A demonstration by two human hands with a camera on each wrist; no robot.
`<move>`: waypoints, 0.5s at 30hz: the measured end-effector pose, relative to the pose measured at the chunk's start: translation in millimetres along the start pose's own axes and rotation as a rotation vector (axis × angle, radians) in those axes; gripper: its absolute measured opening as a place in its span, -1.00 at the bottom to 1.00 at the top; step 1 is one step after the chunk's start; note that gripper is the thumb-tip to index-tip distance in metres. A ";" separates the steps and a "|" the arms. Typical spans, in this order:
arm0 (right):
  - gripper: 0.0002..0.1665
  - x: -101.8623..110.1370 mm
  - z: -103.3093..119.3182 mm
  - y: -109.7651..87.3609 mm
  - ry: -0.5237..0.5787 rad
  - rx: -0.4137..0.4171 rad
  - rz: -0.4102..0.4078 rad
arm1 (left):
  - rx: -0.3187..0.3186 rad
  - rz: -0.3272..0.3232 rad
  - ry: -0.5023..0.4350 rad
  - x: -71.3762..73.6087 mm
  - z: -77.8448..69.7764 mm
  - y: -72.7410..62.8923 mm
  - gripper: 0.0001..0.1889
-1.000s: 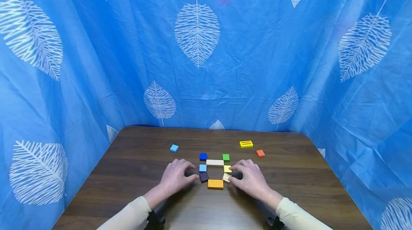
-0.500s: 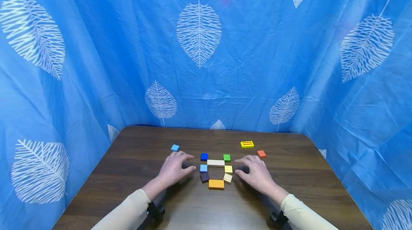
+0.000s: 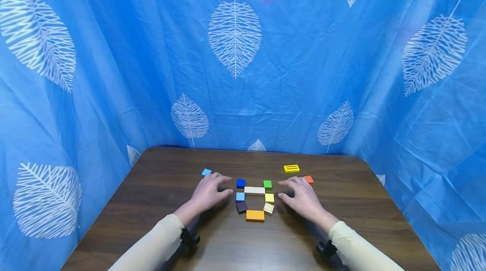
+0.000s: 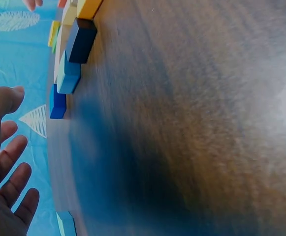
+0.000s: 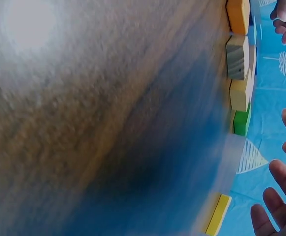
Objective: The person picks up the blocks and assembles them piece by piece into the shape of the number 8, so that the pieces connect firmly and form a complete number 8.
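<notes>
Several small blocks form a ring mid-table: dark blue (image 3: 241, 183), green (image 3: 267, 184), a long cream block (image 3: 254, 191), light blue (image 3: 240, 197), pale yellow (image 3: 269, 198), a near-black block (image 3: 241, 207), a striped wooden block (image 3: 268, 208) and an orange block (image 3: 255, 215) closest to the person. My left hand (image 3: 210, 191) hovers left of the ring, thumb and fingers spread around nothing. On the other side, my right hand (image 3: 301, 195) hovers with its thumb and fingers apart, likewise holding nothing. Both wrist views show the fingers loose and off the blocks.
Beyond the left hand lies another light blue block (image 3: 206, 172). A yellow block with red stripes (image 3: 291, 169) lies at the back right, and a red-orange block (image 3: 309, 180) is partly behind the right hand. A blue leaf-print curtain (image 3: 235, 115) surrounds the brown table (image 3: 171, 165).
My right hand has drawn away rightward from the pale yellow and striped blocks, where its fingertips were. The left hand has moved forward a little. The ring looks about the same.
</notes>
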State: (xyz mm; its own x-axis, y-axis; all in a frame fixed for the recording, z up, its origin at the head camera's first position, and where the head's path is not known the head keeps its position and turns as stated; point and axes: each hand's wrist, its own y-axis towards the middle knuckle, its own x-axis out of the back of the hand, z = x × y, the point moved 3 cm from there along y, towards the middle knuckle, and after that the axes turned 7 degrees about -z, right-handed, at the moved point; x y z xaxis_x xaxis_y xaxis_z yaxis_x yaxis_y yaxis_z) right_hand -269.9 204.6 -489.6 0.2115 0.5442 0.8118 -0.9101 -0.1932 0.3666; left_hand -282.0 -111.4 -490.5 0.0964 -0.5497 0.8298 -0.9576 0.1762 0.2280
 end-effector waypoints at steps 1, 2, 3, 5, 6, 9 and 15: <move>-0.52 -0.1 -0.9 1.3 -0.001 0.000 -0.001 | 0.005 0.003 0.003 -0.6 0.6 1.6 -0.51; -0.52 -0.4 -2.1 2.4 -0.007 -0.002 -0.002 | 0.007 0.005 0.006 -1.3 0.9 3.2 -0.51; -0.52 -0.7 -3.4 3.6 -0.011 -0.004 -0.003 | 0.007 0.009 0.006 -2.2 1.3 4.9 -0.51; -0.52 -1.2 -5.9 5.5 -0.018 -0.006 -0.009 | 0.002 0.013 0.004 -4.0 1.8 8.1 -0.52; -0.53 -1.5 -7.1 6.4 -0.022 -0.004 -0.012 | -0.001 0.018 0.002 -5.2 2.2 9.7 -0.52; -0.53 -2.2 -10.7 8.4 -0.035 0.006 -0.023 | -0.009 0.037 -0.004 -9.5 3.3 14.1 -0.53; -0.54 -2.1 -21.1 12.1 -0.072 -0.007 -0.042 | 0.011 0.079 -0.026 -18.2 7.1 21.3 -0.51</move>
State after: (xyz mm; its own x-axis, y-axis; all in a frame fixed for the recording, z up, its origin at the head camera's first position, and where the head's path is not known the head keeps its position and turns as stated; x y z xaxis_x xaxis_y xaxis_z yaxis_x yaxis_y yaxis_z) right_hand -288.9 218.4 -496.5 0.2747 0.4912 0.8266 -0.9023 -0.1654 0.3982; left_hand -306.1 -103.5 -504.3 0.0136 -0.5551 0.8317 -0.9648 0.2111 0.1567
